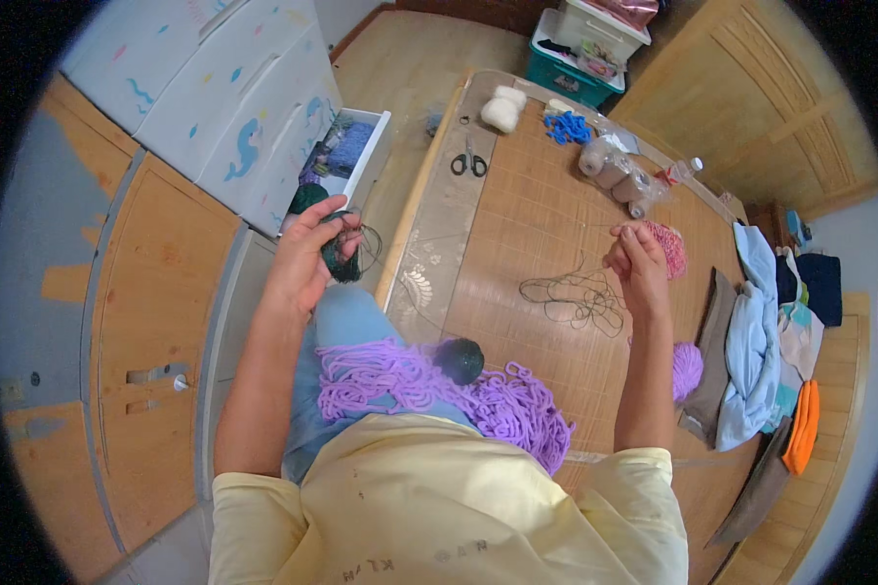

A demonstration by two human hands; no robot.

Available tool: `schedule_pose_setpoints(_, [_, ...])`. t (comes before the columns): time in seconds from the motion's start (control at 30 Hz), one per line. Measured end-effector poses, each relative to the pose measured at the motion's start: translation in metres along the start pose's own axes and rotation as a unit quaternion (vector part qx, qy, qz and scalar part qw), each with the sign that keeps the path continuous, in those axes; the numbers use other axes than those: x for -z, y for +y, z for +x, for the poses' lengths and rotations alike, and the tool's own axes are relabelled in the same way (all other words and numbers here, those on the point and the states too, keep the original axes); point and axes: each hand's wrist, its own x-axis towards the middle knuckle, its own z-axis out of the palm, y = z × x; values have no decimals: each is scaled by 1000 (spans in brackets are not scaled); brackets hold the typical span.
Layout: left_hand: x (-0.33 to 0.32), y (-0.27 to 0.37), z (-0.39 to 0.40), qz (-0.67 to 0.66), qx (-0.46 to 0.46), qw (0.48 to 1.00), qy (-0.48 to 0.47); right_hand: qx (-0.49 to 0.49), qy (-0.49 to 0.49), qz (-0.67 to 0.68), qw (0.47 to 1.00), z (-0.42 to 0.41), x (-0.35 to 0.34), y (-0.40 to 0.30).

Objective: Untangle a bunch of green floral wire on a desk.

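My left hand point(314, 252), raised at the left above my knee, holds a tangled bundle of dark green yarn point(342, 257) with loose loops about its fingers. At the right, my right hand point(636, 252) pinches a thin dark strand between its fingertips. Below and left of that hand, a loose tangle of the same thin yarn point(578, 296) spreads over the mat. A dark green yarn ball point(459, 361) rests by my lap, among thick purple yarn point(388, 376) that lies over my thighs and onto the mat. A pink and white knitted or wound piece point(669, 250) lies just behind my right hand.
Black-handled scissors point(469, 162), white yarn balls point(500, 113), blue yarn point(568, 128), bagged thread cones point(618, 175) and a plastic bottle point(684, 170) lie on the far part of the mat. A purple ball point(686, 371) and folded clothes point(750, 344) are right. An open drawer point(369, 157) stands left.
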Motion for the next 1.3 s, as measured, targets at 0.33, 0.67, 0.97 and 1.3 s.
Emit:
schedule_pose_setpoints(0.33, [11, 8, -5, 108, -1, 993, -52, 20, 61, 31, 997, 0, 29, 3])
schedule_pose_setpoints(0.67, [32, 42, -12, 93, -48, 993, -46, -59, 198, 22, 978, 35, 106, 81])
schedule_pose_setpoints(0.97, [9, 28, -10, 102, -37, 988, -111, -125, 313, -468, 817, 20, 213, 155])
schedule_pose_setpoints(1.3, [-34, 11, -35, 122, -3, 981, -152, -37, -230, -155, 960, -7, -130, 56])
